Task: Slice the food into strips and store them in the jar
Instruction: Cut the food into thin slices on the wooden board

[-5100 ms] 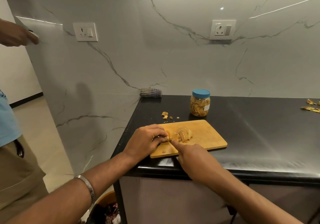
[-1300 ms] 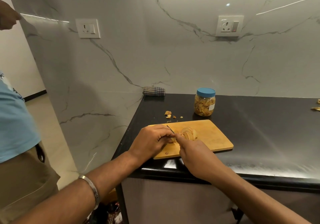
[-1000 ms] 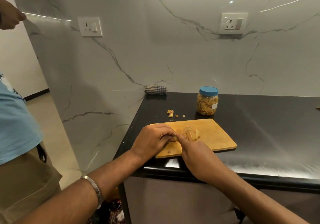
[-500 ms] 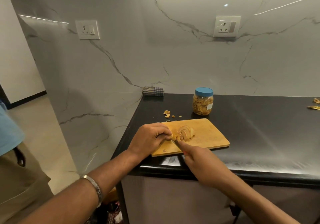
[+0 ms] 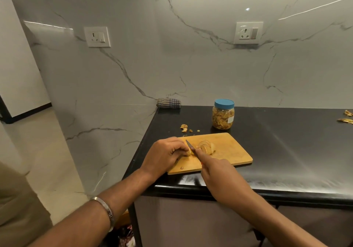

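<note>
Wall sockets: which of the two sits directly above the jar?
The right-hand socket, the one with the reddish switch. It is on the wall above the blue-lidded jar; the other socket hangs far left, beyond the counter's edge.

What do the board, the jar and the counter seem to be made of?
Board: likely wood or bamboo, matte tan with faint grain.
Jar: clear, probably plastic, since the contents show through; its blue lid looks plastic.
Counter: dark polished stone, perhaps granite; it shows glossy reflections.

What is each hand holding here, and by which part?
Right hand grips the knife by its handle; left hand pinches the uncut end of the food.
</note>
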